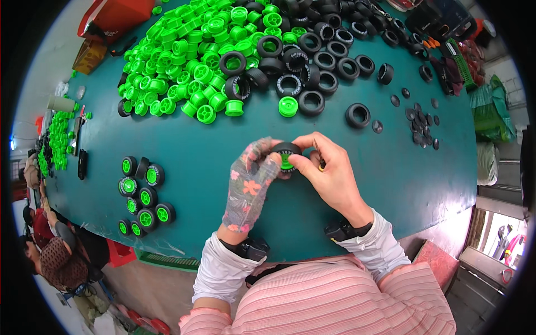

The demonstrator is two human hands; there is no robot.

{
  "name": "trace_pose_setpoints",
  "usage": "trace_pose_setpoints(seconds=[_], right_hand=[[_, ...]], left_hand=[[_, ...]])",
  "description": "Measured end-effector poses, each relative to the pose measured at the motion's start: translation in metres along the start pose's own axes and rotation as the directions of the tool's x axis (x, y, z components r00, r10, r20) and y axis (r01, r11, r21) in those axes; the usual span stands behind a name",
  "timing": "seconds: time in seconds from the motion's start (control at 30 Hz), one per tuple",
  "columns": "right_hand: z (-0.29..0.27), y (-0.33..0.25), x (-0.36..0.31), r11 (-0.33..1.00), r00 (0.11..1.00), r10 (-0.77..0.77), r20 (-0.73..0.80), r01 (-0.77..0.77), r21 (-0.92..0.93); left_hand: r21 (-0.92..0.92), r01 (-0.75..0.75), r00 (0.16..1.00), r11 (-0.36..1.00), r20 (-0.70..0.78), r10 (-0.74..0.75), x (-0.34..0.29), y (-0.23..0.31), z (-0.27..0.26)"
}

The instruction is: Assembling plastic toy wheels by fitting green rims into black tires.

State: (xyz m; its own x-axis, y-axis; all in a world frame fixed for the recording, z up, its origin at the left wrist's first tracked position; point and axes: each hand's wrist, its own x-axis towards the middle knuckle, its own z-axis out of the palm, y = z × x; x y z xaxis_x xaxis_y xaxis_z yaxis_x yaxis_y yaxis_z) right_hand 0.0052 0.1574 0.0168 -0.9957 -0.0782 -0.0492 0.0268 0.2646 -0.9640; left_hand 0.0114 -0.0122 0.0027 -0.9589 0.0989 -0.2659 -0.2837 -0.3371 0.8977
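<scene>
Between my two hands, above the near middle of the table, is a toy wheel [286, 161]: a black tire around a green hub. My left hand [252, 176], in a grey flowered glove, grips its left side. My right hand [326, 170] is bare and pinches the other side, its thumb on the green hub. A small yellow and dark thing shows by the right fingers, too small to name. Beyond the hands lie a single green hub [288, 106] and a loose black tire [357, 115]. Several fitted wheels [147, 196] rest together to the left.
A big heap of green hubs [184, 61] covers the far table, with black tires [326, 61] piled to its right. Small black discs [420, 123] lie at the right. A red bin [114, 19] stands far left. People [67, 245] sit beyond the left edge.
</scene>
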Motion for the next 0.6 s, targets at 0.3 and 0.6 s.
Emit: trace_pose_setpoints(seconds=[0.3,0.6], right_hand=[[0.003,0.001,0.002,0.950,0.992,0.079,0.095,-0.104,0.296],[-0.008,0.004,0.002,0.959,0.977,0.104,0.184,-0.148,0.240]], left_hand=[[-0.072,0.091,0.995,0.993,0.040,-0.089,-0.004,0.004,-0.010],[-0.062,0.101,0.995,0.993,0.027,-0.099,-0.002,0.006,-0.011]])
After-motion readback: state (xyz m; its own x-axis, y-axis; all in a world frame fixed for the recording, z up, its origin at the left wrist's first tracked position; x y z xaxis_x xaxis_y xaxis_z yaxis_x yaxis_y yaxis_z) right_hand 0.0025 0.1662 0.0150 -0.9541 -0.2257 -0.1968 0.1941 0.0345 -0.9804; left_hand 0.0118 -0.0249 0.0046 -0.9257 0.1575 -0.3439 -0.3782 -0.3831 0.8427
